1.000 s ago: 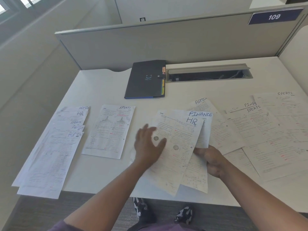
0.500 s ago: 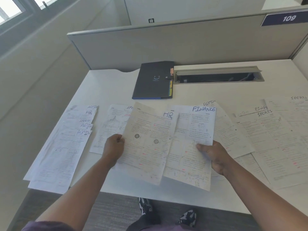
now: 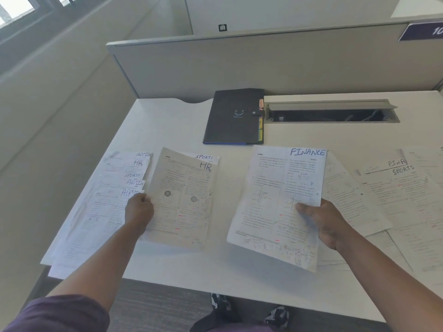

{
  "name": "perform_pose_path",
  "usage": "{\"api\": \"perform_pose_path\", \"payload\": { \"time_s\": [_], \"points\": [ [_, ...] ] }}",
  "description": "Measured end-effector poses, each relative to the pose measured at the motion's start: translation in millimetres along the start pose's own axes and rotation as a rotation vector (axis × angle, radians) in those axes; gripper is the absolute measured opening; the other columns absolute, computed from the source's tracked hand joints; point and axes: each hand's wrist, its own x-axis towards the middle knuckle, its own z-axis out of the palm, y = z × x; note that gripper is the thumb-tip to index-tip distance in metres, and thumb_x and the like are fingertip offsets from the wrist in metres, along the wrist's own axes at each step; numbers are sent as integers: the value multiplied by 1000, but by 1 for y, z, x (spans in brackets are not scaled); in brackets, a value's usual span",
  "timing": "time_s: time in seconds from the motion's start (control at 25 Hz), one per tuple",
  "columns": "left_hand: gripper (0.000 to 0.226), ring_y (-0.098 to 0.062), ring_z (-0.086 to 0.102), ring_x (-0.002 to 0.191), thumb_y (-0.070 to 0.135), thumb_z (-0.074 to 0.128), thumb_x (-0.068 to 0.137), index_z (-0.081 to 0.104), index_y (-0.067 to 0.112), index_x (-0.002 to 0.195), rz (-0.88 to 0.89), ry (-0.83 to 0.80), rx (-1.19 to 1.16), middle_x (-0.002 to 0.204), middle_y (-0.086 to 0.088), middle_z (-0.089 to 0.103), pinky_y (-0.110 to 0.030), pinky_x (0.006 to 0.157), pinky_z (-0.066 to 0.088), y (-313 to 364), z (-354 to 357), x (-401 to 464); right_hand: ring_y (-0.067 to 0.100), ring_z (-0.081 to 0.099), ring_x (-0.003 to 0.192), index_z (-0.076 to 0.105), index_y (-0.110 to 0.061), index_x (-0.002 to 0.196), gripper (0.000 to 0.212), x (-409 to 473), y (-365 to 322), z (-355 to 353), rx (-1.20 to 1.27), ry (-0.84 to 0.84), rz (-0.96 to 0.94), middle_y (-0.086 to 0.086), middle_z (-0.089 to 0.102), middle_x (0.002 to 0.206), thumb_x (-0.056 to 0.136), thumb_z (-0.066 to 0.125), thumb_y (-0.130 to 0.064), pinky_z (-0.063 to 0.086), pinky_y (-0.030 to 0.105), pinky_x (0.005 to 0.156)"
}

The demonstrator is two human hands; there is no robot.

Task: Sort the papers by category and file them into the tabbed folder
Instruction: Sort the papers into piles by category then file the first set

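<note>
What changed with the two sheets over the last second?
The left hand took hold of the white HR-marked sheet and carried it left, over the SPORTS sheet. The right hand kept its FINANCE-marked sheet; the sheets now sit apart. The dark tabbed folder stayed shut.

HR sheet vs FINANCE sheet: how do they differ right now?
The HR sheet is gripped by the left hand and overlaps a SPORTS sheet; the FINANCE sheet is gripped by the right hand, over bare desk. Their headings differ. Both are printed pages with handwritten headings.
</note>
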Motion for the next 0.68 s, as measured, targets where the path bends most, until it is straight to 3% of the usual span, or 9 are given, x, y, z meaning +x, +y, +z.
{"api": "perform_pose_path", "payload": {
  "time_s": [0.28,0.44,0.52,0.6,0.68],
  "points": [
    [17,-33,58,91,5,46,97,63,2,98,0,-66,80,99,-14,66,-38,73,44,-5,8,37,27,73,101,75,-13,116,24,7,0,36,-11,63,7,4,80,109,97,66,-1,57,39,76],
    [44,-38,55,122,16,54,99,50,10,142,108,-130,234,134,-12,60,-46,96,45,-8,7,42,30,73,105,75,-14,115,24,12,0,50,-20,102,13,4,80,112,98,66,-1,58,43,83],
    [52,-39,49,131,24,59,99,45,13,148,261,-95,359,149,-10,50,-52,102,44,-4,9,37,31,73,107,75,-14,117,25,11,2,52,-27,103,18,4,80,112,98,65,-2,57,46,89],
    [47,-32,56,126,27,61,100,52,14,144,408,-136,263,148,-5,51,-43,99,46,7,17,28,31,72,108,75,-14,118,26,10,3,52,-27,109,23,3,80,113,98,65,-2,57,48,92],
    [34,-19,64,107,24,63,100,63,14,132,464,-267,59,138,-2,61,-30,89,46,26,33,14,31,72,109,75,-14,119,26,9,4,49,-27,106,30,5,79,115,98,66,-2,56,47,93]
  ]
}}
